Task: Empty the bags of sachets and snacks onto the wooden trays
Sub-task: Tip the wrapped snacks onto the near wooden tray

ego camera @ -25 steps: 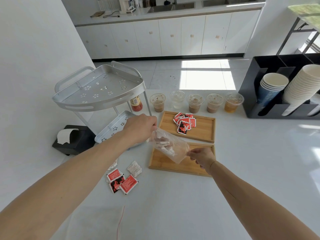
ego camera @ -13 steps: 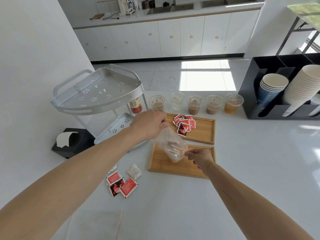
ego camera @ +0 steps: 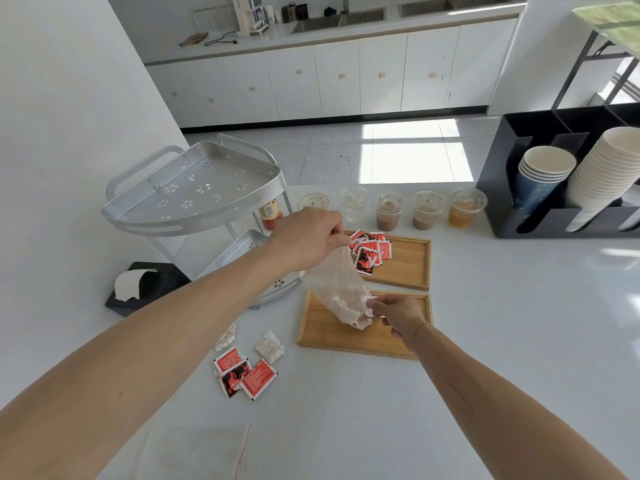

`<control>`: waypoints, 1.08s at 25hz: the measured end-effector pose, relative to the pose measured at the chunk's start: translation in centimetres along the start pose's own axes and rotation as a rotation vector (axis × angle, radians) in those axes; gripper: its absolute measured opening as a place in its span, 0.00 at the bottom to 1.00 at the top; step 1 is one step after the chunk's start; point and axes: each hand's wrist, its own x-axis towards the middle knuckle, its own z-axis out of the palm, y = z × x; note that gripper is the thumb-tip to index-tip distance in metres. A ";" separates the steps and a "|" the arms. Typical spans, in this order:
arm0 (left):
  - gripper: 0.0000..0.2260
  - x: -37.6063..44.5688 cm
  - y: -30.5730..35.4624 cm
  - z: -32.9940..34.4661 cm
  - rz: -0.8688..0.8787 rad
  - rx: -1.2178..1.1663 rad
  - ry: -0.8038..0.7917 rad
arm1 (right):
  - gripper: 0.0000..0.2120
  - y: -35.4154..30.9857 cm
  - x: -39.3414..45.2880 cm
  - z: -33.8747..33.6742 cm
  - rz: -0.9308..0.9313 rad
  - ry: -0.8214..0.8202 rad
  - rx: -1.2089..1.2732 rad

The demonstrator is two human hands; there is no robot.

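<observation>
Left hand is now pinching the bag high by one end, lifted from a near-level hold a second ago; right hand is pinching its lower mouth over the near tray. Clear crinkly film, pale snacks sliding down: tipping seems underway. Glossy red sachets are piled at the far tray's left end.
</observation>
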 end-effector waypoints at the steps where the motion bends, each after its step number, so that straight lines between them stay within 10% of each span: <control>1: 0.11 0.2 0.1 -0.2 0.006 0.000 0.001 | 0.05 -0.1 -0.1 0.1 0.003 -0.002 0.005; 27: 0.11 1.7 3.9 -1.5 0.111 -0.050 0.070 | 0.09 0.2 -2.0 -1.9 0.009 -0.051 0.260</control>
